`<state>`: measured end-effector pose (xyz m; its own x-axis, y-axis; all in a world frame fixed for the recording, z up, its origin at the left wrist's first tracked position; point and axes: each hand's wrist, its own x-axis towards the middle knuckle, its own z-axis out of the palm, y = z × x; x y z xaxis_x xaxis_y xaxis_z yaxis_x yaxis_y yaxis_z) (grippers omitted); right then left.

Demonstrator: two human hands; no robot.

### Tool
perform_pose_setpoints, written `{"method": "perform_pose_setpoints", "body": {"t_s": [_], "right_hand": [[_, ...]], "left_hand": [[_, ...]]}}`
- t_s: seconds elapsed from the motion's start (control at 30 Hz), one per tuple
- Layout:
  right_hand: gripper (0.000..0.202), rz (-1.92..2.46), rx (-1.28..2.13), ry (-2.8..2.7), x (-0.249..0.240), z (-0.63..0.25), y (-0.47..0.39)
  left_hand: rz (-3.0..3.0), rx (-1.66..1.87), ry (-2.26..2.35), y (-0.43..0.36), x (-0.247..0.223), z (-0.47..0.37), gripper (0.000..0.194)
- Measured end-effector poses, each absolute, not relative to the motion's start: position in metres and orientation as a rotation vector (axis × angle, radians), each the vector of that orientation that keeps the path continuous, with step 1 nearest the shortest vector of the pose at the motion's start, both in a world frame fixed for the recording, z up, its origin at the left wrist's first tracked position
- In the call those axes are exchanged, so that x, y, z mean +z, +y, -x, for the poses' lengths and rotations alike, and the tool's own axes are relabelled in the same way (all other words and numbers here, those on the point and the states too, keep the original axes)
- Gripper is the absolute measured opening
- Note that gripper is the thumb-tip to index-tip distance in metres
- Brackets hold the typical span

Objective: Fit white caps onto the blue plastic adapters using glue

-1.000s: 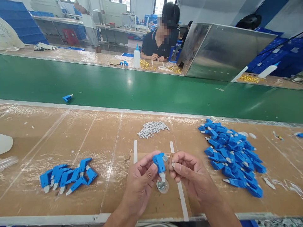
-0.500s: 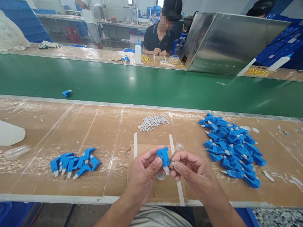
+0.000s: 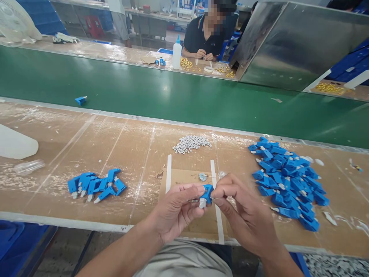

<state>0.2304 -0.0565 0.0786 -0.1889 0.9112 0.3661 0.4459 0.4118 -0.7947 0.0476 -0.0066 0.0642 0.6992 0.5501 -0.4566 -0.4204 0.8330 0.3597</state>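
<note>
My left hand (image 3: pixel 180 207) grips a small blue plastic part (image 3: pixel 207 191) with a whitish tip pointing down toward me. The fingers of my right hand (image 3: pixel 242 209) are pinched together against the right side of that part. A small grey piece was between the right fingertips a moment ago; now they mostly hide it. Under both hands lies a cardboard sheet (image 3: pixel 191 229) with white tape strips along its sides. Just beyond the hands, a small pale-blue lump (image 3: pixel 202 177) with a thin stick rests on the cardboard.
A large heap of blue parts (image 3: pixel 288 181) lies to the right, a smaller group (image 3: pixel 96 184) to the left. Small grey pieces (image 3: pixel 191 144) are piled ahead. Across the green belt (image 3: pixel 150 88), carrying one blue part (image 3: pixel 81 100), a co-worker (image 3: pixel 206 38) sits near a white bottle (image 3: pixel 177 54).
My left hand has turned the blue part, tilting its tip toward me. My right fingers have moved from beside it to its side. The camera view has shifted and tilted down.
</note>
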Motion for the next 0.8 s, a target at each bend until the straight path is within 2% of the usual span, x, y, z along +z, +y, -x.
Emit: {"method": "perform_pose_setpoints", "body": {"t_s": [0.2,0.8], "right_hand": [[0.028,1.138,0.378,-2.057,0.08,-0.239,-0.057],[0.041,0.997,0.491,-2.006,0.08,-0.247,-0.052]], "left_hand": [[-0.12,0.494,0.646,-0.006,0.064,-0.046,0.01],[-0.275,0.415,0.607,-0.001,0.072,-0.044,0.011]]}}
